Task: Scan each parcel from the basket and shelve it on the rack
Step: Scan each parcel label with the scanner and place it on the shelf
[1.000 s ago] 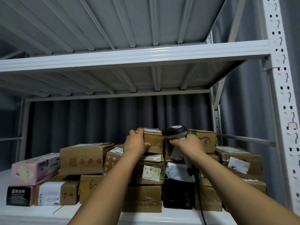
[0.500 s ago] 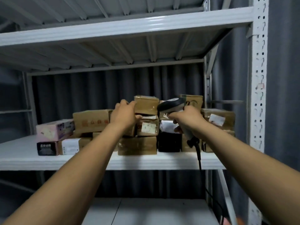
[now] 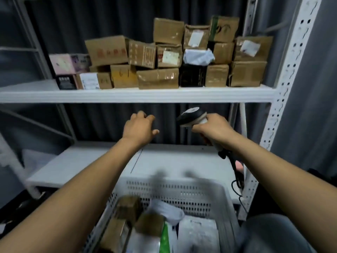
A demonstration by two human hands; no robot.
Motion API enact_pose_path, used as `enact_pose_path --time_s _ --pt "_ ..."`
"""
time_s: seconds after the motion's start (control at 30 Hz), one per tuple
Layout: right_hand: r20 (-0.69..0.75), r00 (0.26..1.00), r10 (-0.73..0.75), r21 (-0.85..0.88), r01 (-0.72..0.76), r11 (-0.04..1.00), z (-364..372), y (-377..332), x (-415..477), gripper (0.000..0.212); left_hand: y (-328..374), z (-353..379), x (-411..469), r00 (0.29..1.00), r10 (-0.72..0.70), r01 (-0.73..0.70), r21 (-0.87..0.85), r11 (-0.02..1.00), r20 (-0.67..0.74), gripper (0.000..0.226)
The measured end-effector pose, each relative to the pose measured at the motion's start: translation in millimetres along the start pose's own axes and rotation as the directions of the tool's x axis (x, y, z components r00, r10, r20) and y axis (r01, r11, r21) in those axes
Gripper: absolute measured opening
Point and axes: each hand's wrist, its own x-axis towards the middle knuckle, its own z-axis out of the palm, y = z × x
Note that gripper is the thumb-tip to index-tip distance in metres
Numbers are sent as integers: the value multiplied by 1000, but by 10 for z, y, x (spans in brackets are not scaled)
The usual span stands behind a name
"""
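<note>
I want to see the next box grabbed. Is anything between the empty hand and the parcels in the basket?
Nothing visible. The left hand hovers open above the basket, whose parcels lie uncovered. The right hand grips the scanner off to the side.

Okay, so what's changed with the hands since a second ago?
The left hand let go of the top box and dropped below the shelf, now empty. The right hand came down too, away from the parcels. It still grips the scanner, and the box stays put. The basket is now in view.
</note>
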Motion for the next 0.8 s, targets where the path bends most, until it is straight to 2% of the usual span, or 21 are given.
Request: enact_pose_path --time_s 0.13,0.23,0.4,0.6,0.7,0.8 --pt "108 992 70 -9 -69 998 299 528 -180 10 7 675 -362 992 -36 36 -1 999 122 53" --pt "174 977 121 -51 -114 992 536 931 -241 16 22 1202 -585 975 -47 50 -6 999 217 56" --pt "270 949 160 -80 -144 986 994 1472 -192 15 -38 1961 -898 918 -59 66 -6 998 392 54" --pt "334 921 201 26 -222 975 1724 1918 136 9 -475 2677 -1119 826 -218 211 73 975 520 47" --pt "375 901 219 53 -256 965 2116 2046 355 20 -740 2989 -1127 756 -325 333 93 938 568 46" --pt "425 876 226 84 -287 954 2491 2132 538 19 -955 3296 -1088 711 -397 403 125 907 580 51"
